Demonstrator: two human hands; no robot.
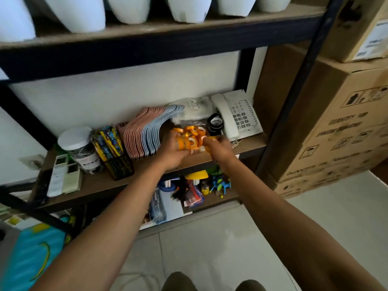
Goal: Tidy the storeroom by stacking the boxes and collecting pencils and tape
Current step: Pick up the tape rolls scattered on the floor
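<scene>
Shelf (247, 147): wood board carrying the pile, under both hands.
Phone (237, 116): white, just right of the grip; worth avoiding.
Folders (144, 135): fanned, just left of the grip.
Tape (192, 136): orange rolls heaped mid-shelf, between the palms.
Left hand (174, 152): curled round rolls at pile's left.
Right hand (218, 149): blurred; grip cannot be told.
Advice, as judgement: cup from both sides, squeeze inward, lift level, no strays.

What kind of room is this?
Probably a storeroom: a dark metal rack with wooden shelves, stacked brown cardboard boxes, a pile of small orange tape rolls and an old white desk telephone.
</scene>
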